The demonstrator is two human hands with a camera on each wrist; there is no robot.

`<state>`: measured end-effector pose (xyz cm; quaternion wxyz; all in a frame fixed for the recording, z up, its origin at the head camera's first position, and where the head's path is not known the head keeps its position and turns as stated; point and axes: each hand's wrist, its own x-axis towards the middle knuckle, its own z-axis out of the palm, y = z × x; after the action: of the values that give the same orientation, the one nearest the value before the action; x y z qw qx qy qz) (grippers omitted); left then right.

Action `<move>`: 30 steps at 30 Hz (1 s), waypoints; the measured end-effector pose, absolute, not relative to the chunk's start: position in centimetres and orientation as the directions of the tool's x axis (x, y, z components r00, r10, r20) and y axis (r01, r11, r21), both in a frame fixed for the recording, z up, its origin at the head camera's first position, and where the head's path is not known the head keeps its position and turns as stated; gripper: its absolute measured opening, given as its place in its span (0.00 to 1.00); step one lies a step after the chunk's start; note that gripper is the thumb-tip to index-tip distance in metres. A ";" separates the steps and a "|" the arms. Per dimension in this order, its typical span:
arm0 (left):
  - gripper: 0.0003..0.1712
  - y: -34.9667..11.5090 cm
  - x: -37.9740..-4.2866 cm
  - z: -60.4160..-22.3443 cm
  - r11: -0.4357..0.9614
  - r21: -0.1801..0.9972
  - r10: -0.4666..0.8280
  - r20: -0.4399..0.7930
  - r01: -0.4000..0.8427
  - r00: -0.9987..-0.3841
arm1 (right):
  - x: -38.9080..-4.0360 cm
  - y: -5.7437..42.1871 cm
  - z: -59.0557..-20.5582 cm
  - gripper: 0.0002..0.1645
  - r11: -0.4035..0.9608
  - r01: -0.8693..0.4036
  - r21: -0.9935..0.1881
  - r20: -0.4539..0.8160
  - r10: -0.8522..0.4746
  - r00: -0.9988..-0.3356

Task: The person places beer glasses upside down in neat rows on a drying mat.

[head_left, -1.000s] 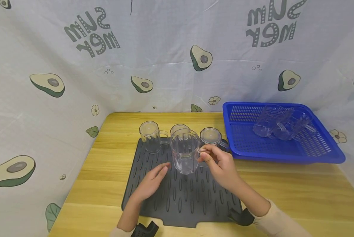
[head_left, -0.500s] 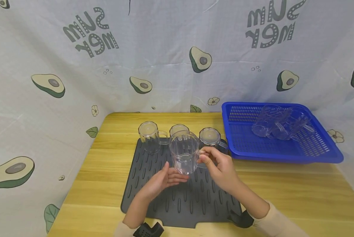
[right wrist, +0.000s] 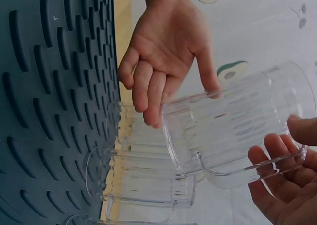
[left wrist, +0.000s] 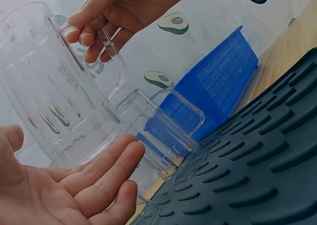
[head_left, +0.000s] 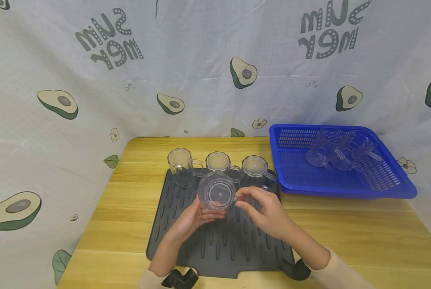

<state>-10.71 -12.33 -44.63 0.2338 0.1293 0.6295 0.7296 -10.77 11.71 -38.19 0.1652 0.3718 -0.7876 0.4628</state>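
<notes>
My right hand (head_left: 267, 212) grips the handle of a clear glass mug (head_left: 217, 192) above the dark drying mat (head_left: 229, 251). The mug's mouth is tilted up toward the head camera. My left hand (head_left: 190, 220) is beside and below the mug, palm up with the fingers extended. In the right wrist view, the left thumb lies against the mug (right wrist: 233, 123) and the fingers are near its base. Three more clear mugs stand upside down along the mat's back edge: a left mug (head_left: 181, 168), a middle mug (head_left: 218, 161) and a right mug (head_left: 254, 168).
A blue perforated basket (head_left: 349, 193) stands at the back right of the wooden table (head_left: 110, 233), with several clear mugs (head_left: 339, 154) lying in its far part. A white curtain (head_left: 201, 48) printed with avocados hangs behind and at both sides.
My left hand has moved right and turned palm up by the mug. My right hand has tipped the mug's mouth toward the head camera and shifted it slightly left.
</notes>
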 end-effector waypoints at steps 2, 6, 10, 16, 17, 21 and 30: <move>0.44 -12.3 -10.7 -44.7 -0.113 0.976 0.469 -0.114 -0.188 -0.876 | -10.7 11.8 -38.2 0.15 0.291 -0.746 -0.598 0.594 -0.463 -0.658; 0.44 -12.5 -10.9 -44.9 -0.155 0.969 0.462 -0.102 -0.193 -0.881 | -10.4 11.8 -38.4 0.15 0.275 -0.747 -0.606 0.563 -0.515 -0.646; 0.47 -12.6 -11.0 -45.1 -0.152 0.965 0.488 -0.114 -0.213 -0.865 | -10.2 11.9 -38.9 0.16 0.286 -0.736 -0.614 0.531 -0.540 -0.653; 0.45 -12.8 -11.0 -45.4 -0.154 0.962 0.467 -0.130 -0.225 -0.875 | -10.2 12.0 -39.5 0.16 0.278 -0.749 -0.602 0.531 -0.561 -0.635; 0.45 -12.8 -11.0 -45.4 -0.157 0.961 0.463 -0.130 -0.226 -0.876 | -10.3 12.0 -39.6 0.16 0.273 -0.753 -0.598 0.534 -0.565 -0.629; 0.44 -12.9 -11.2 -45.5 -0.172 0.960 0.444 -0.125 -0.221 -0.887 | -10.4 12.0 -39.9 0.17 0.251 -0.778 -0.576 0.552 -0.583 -0.597; 0.43 -13.1 -11.8 -45.4 -0.213 0.950 0.415 -0.122 -0.227 -0.902 | -10.5 11.9 -40.4 0.18 0.210 -0.826 -0.523 0.563 -0.642 -0.520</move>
<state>-11.79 -13.10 -45.43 0.2071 0.0792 0.5922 0.7747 -10.48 11.88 -40.39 0.1123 0.4766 -0.7697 0.4095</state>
